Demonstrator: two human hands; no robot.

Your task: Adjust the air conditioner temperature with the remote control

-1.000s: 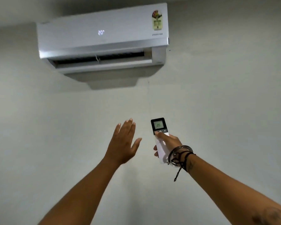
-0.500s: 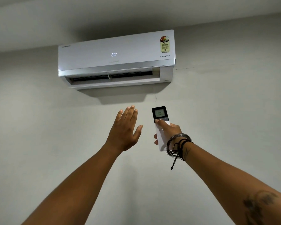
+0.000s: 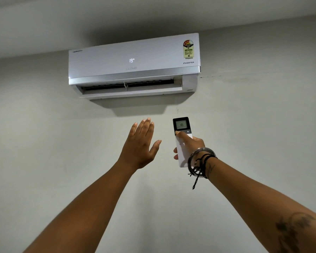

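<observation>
A white air conditioner hangs high on the wall with its flap open and "19" lit on its front. My right hand grips a white remote control pointed up at the unit. The thumb rests on the left button under the remote's screen, which reads "18". My left hand is raised beside the remote, palm toward the wall, fingers straight and holding nothing.
A plain grey wall fills the view, meeting the ceiling just above the unit. Bangles and a black thread circle my right wrist.
The unit's display dropped from 20 to 19 and the remote's screen from 20 to 18. The view tilted up, so the unit sits lower in frame. Both hands keep their pose.
</observation>
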